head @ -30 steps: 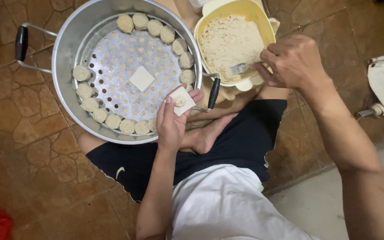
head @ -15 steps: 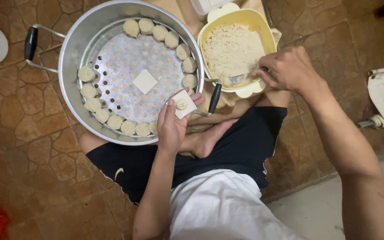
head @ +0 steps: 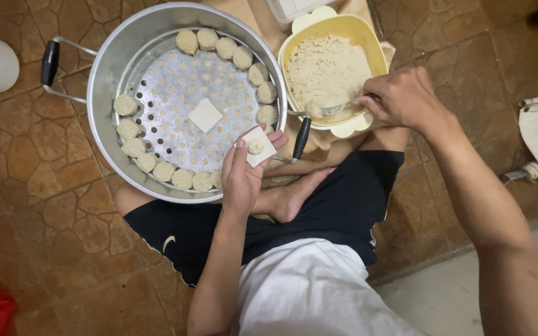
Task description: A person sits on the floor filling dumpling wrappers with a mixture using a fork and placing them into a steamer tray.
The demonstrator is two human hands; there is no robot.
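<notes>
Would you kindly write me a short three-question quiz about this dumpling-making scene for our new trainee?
1. True or false: the left hand holds a square wrapper with a dab of filling on it.
2. Which does the right hand work in? A) the metal steamer pot B) the yellow bowl of filling C) a glass jar
3. Fill in: the finished dumplings sit in a ring along the ____ of the perforated tray, and one flat wrapper lies near its middle.

Key: 1 true; 2 B, it holds a spoon in the filling; 3 edge.
</notes>
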